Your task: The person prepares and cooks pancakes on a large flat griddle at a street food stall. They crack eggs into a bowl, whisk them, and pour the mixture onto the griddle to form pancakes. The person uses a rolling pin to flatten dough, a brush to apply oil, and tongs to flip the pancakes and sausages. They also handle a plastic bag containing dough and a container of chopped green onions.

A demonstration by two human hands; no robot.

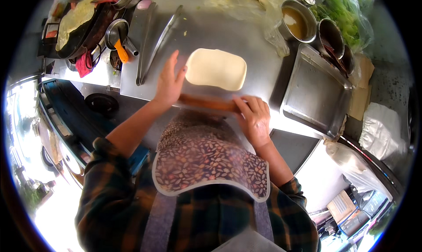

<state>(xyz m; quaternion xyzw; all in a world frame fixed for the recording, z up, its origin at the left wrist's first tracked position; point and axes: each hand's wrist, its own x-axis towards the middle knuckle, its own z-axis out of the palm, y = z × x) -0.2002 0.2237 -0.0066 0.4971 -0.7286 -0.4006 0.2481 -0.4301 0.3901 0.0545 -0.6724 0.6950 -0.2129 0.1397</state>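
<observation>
A flat, pale sheet of dough [216, 69] with rounded corners lies on the steel work table [197, 28]. Between it and my apron is a brown wooden rolling pin [207, 102], slightly blurred, near the table's front edge. My right hand [255, 117] has its fingers closed over the pin's right end. My left hand [169, 80] is raised at the dough's left edge with fingers apart, its heel close to the pin's left end; whether it touches pin or dough I cannot tell. Long metal tongs [160, 44] lie left of the dough.
At the left stands a dark griddle with a cooked flatbread [77, 19], beside a metal cup [117, 31] and an orange-handled tool [121, 51]. On the right are a steel tray [316, 90], a pot of yellowish liquid [296, 23], more metal pots and bagged leafy greens [346, 18].
</observation>
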